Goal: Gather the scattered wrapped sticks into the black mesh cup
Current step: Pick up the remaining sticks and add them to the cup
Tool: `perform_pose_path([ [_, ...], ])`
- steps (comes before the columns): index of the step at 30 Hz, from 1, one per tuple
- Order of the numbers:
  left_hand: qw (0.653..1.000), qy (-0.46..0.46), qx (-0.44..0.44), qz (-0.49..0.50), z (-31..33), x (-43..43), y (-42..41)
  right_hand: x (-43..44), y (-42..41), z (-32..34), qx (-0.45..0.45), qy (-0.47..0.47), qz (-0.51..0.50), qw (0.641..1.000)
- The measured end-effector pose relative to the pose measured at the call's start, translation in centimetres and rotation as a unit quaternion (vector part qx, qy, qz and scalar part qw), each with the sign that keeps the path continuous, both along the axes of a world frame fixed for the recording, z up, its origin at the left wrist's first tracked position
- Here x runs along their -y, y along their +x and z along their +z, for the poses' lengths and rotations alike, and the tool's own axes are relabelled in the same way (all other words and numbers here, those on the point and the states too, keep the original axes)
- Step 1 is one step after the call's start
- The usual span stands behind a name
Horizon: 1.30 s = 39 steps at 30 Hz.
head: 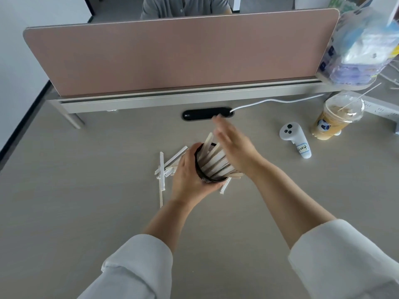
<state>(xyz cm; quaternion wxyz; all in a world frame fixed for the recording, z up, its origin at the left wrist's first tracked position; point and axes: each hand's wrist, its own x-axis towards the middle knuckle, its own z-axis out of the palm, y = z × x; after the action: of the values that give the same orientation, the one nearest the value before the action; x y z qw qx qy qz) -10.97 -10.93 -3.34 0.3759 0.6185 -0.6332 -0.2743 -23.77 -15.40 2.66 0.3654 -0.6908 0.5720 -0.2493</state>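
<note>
My left hand [190, 178] grips the black mesh cup [205, 179] from its left side and holds it tilted toward me. Several wrapped sticks [213, 158] fan out of its mouth. My right hand [233, 147] hovers just right of the cup with flat, spread fingers against the fanned sticks; it is slightly blurred. Several more white wrapped sticks [166, 167] lie scattered on the desk left of the cup, partly hidden by my left hand. Another wrapped stick [225, 186] lies beneath the cup's right side.
A pink divider panel [172, 55] stands along the desk's back, a person seated behind it. A black cable port [200, 114], a white controller [295, 139] and an iced coffee cup [332, 119] sit at right. A plastic bag [362, 48] hangs at top right.
</note>
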Motion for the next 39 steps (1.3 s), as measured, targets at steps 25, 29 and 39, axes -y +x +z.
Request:
perform_pose_path([
  [25,0.979,-0.01,-0.086,0.183,-1.1,0.7,4.2,2.5,-2.4,-8.9,-0.131,0.201,-0.167,0.956],
  [29,0.981,-0.013,-0.087,0.175,-1.6,0.8,4.9,1.7,-2.3,-11.9,-0.199,0.234,-0.177,0.935],
  [39,0.976,-0.008,-0.096,0.194,-2.1,3.0,6.5,4.1,-0.6,-13.0,-0.223,0.263,-0.204,0.916],
])
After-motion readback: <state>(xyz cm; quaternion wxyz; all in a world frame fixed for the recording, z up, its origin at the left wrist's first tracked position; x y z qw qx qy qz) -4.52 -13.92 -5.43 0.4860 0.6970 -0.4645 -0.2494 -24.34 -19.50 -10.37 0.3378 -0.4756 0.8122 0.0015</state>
